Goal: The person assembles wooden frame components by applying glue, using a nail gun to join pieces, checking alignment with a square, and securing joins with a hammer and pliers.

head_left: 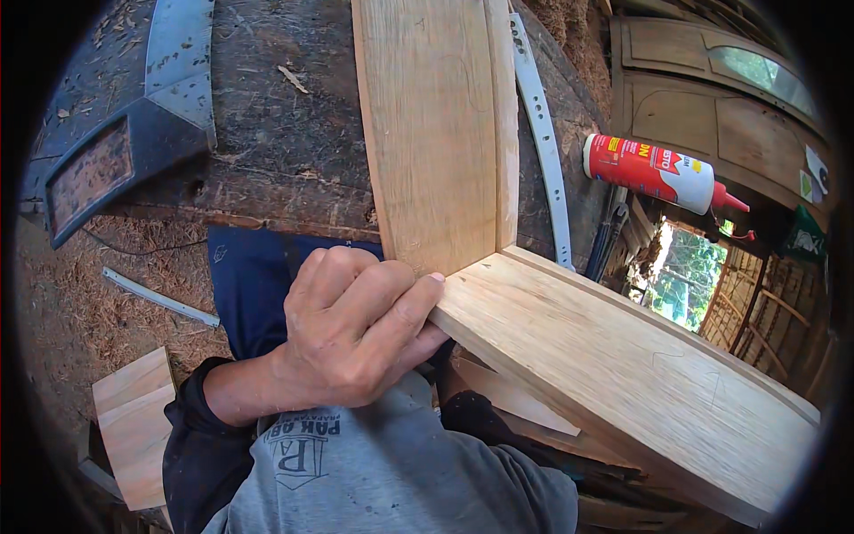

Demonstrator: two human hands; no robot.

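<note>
My left hand [356, 329] is closed on the corner where two wooden boards meet at an angle. Its fingers press against the end of the right board [614, 356], close to the seam. The other board [431, 133] runs away from me across the bench, with a raised strip [504, 133] along its right edge. A similar ledge lines the far edge of the right board, which reaches toward the lower right. Pencil marks show on both boards. Part of my right sleeve [498, 427] shows below the right board; my right hand is hidden.
A worn dark bench [276, 133] bears what looks like a handsaw [133, 151] and a perforated metal strip [543, 133]. A red and white glue bottle [654, 172] lies at the right. Shavings [151, 249] and a board offcut [138, 423] are low at the left.
</note>
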